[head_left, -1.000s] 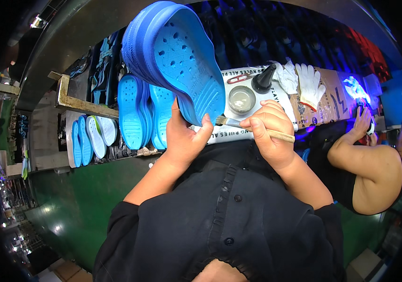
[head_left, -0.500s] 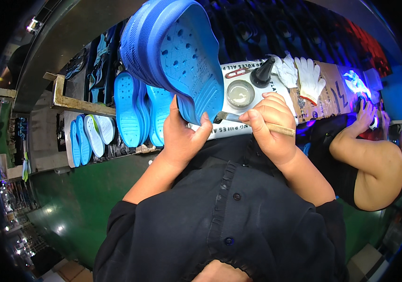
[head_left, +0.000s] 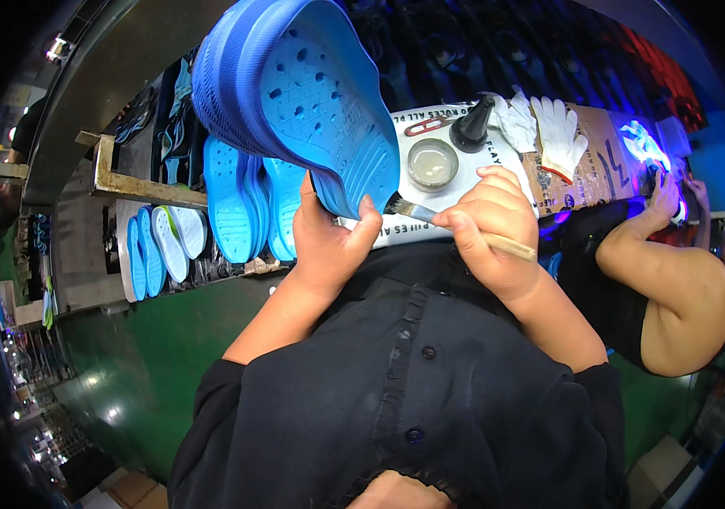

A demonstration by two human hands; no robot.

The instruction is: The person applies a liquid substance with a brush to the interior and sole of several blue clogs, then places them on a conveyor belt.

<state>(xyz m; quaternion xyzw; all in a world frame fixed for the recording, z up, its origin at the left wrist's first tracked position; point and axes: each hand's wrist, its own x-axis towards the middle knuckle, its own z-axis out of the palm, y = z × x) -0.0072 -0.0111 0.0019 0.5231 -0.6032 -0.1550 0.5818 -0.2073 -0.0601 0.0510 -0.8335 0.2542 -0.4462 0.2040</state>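
My left hand is closed on the lower end of a stack of blue shoe soles, thumb on the near edge. The soles stand tilted with the top one's holed face toward me. My right hand grips a flat paintbrush with a wooden handle. The brush's dark bristles are at the lower right rim of the top sole; whether they touch it I cannot tell. Just beyond the brush sits a round dish of cloudy liquid, with a black cone-shaped bottle beside it.
White gloves lie on cardboard to the right. A red-handled tool rests behind the dish. More blue soles and white soles stand at left by a metal frame. A co-worker's arm is at right.
The stack of soles has shifted a little left in my left hand. The brush has stayed nearly in place at the rim. The co-worker's hand has moved slightly.
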